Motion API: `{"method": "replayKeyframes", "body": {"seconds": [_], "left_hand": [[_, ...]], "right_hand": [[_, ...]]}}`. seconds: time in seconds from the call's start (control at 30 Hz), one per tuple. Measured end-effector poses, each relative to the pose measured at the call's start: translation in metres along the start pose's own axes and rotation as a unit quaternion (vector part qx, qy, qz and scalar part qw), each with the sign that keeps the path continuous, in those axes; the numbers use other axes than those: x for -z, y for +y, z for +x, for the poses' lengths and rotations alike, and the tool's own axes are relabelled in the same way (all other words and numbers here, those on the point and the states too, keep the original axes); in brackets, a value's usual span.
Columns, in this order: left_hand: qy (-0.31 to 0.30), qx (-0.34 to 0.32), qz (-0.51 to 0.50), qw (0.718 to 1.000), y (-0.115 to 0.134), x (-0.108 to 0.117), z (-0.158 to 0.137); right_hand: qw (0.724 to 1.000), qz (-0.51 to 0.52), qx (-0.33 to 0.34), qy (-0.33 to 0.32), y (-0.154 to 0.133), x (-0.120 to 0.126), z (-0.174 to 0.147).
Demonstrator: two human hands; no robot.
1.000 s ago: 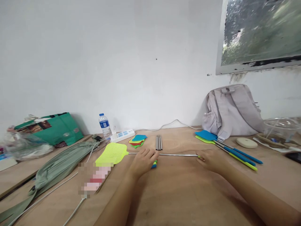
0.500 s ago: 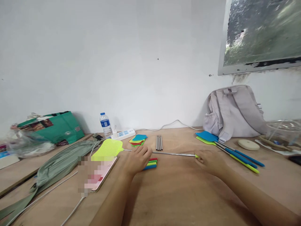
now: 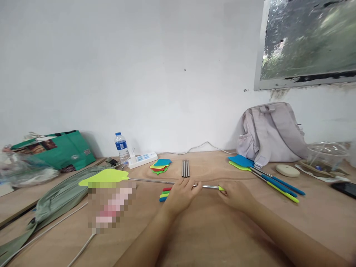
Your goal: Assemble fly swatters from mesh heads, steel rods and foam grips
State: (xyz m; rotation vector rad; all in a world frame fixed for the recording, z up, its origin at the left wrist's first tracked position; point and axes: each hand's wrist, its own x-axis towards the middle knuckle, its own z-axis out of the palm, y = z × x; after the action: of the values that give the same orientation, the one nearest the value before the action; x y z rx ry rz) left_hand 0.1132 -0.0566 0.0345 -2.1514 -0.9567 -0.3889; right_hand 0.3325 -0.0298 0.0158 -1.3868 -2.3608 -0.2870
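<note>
A yellow-green fly swatter [image 3: 107, 177] stretches sideways over the table, its metal rod [image 3: 210, 187] running to the right. My left hand [image 3: 182, 196] is closed around the rod, nearer its handle end. The handle sits in the fist of my right hand [image 3: 237, 196]; only its yellow-green tip shows. Just left of my left hand lie several coloured handles [image 3: 164, 195] in red, green, yellow and blue, partly covered by it. Behind it lie several metal rods [image 3: 185, 168] side by side, and a stack of coloured swatter heads [image 3: 162, 164].
At the right lie put-together swatters [image 3: 271, 181], a white round object [image 3: 287, 170], a phone [image 3: 345, 188], a plastic container [image 3: 328, 154] and a backpack [image 3: 274, 129]. Leftward are a power strip [image 3: 143, 160], water bottle [image 3: 121, 145], green bag [image 3: 66, 150] and grey-green bag [image 3: 62, 194].
My left hand has shifted right along the rod, closer to my right hand. The swatter head has moved left and now looks flatter. My right hand has come slightly left.
</note>
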Motion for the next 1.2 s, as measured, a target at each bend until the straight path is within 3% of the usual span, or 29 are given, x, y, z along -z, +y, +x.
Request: {"method": "replayKeyframes", "body": {"seconds": [0.1,0.4,0.57,1.2], "left_hand": [[0.005,-0.006,0.029,1.000,-0.011,0.004,-0.001],[0.054,-0.011,0.067,0.996,-0.047,-0.010,-0.020],[0.043,-0.005,0.054,0.998,-0.069,-0.002,-0.036],[0.054,-0.025,0.085,0.995,-0.091,-0.013,-0.052]], "right_hand": [[0.998,-0.032,0.048,0.039,0.015,-0.004,0.004],[0.983,-0.109,0.096,0.114,0.056,-0.006,0.005],[0.976,-0.144,0.067,0.147,0.093,-0.008,-0.001],[0.965,-0.203,0.069,0.150,0.144,0.000,-0.017]]}}
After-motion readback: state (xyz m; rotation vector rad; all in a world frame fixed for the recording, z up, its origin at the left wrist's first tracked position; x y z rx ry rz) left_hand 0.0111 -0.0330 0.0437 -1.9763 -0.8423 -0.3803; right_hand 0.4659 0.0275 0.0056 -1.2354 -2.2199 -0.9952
